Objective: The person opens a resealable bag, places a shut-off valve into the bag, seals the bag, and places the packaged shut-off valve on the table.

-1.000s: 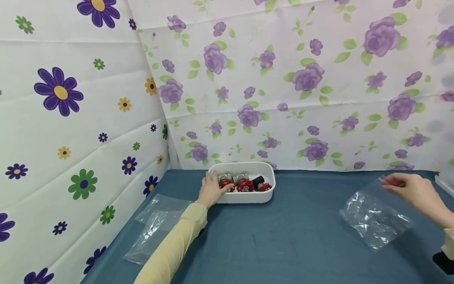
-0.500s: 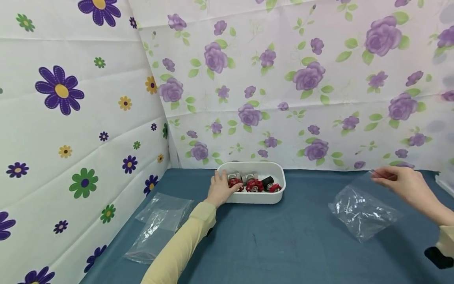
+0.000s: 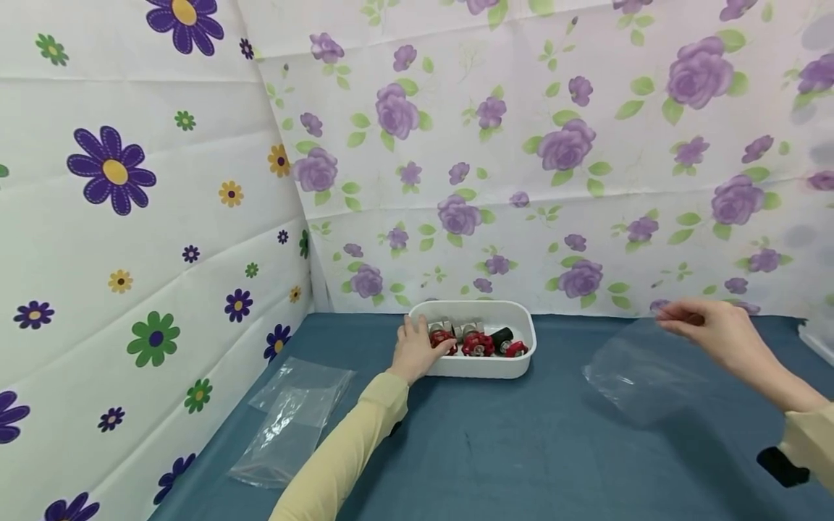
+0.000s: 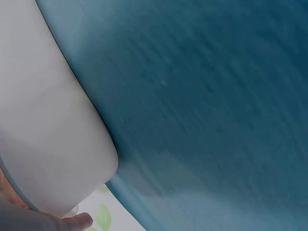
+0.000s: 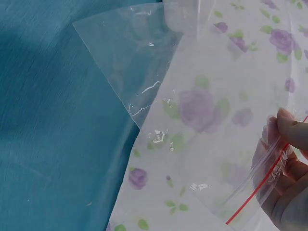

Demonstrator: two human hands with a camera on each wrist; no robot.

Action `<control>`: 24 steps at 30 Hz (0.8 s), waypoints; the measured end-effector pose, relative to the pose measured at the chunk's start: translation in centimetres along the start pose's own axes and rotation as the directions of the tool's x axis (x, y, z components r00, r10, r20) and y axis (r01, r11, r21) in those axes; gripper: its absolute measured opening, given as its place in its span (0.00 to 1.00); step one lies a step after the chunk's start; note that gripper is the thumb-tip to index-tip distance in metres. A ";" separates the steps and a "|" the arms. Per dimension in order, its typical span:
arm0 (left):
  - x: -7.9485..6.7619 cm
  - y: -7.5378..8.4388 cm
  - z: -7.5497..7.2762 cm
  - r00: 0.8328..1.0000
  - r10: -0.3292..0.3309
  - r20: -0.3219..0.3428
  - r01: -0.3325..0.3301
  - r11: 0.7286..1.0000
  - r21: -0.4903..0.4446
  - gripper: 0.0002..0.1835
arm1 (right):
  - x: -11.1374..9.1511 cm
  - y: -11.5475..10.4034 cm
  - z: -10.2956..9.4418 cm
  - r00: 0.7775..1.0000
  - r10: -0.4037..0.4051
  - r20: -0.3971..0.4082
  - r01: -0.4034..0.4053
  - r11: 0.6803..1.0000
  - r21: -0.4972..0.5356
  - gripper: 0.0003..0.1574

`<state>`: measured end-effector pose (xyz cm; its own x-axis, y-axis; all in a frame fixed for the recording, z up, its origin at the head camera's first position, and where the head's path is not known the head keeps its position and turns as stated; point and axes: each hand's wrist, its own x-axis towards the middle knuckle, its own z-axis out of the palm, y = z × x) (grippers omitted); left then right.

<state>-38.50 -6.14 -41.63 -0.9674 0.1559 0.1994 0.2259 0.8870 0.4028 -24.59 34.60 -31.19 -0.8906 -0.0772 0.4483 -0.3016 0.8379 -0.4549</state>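
Observation:
My left hand [image 3: 415, 353] grips the left end of a white plastic bin [image 3: 482, 367], its thumb over the front rim. Inside lie several metal valves with red handwheels [image 3: 478, 344] and a black cylindrical part [image 3: 502, 337]. The left wrist view is mostly the bin's outer wall [image 4: 53, 120] and blue cloth, with fingertips [image 4: 79, 221] at the bottom. Raised at the right, my right hand [image 3: 717, 336] pinches a clear zip bag [image 3: 641, 376] by its top edge. The bag hangs down and appears flat, its red zip line [image 5: 260, 185] visible in the right wrist view.
More clear zip bags [image 3: 296, 416] lie flat on the blue cloth [image 3: 495, 456] at the left, beside my left forearm. Flowered sheets [image 3: 456, 145] stand behind and at the left. A white edge of some object [image 3: 817, 340] shows at the far right.
The bin has slid to the right along with my left hand. My right hand has moved left with the hanging bag. The bags on the left have stayed put.

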 end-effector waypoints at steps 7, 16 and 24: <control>0.1 1.2 0.2 1.000 0.008 -0.001 -0.008 1.000 0.006 0.50 | 0.1 -1.0 0.0 0.999 -0.033 0.009 0.033 0.999 0.036 0.11; 0.0 2.9 1.2 0.999 0.039 0.005 -0.039 0.999 0.013 0.50 | 0.1 -2.2 0.3 0.997 -0.073 -0.004 0.074 0.996 0.048 0.09; -0.2 4.8 2.3 0.998 0.055 -0.010 -0.054 0.998 0.036 0.49 | 0.4 -3.5 0.5 0.992 -0.127 0.001 0.126 0.990 0.067 0.09</control>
<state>-37.48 -0.94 -41.77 -0.9525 0.1994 0.2303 0.2737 0.8924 0.3589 -24.08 31.37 -29.86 -0.8457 -0.1833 0.5013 -0.4338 0.7831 -0.4456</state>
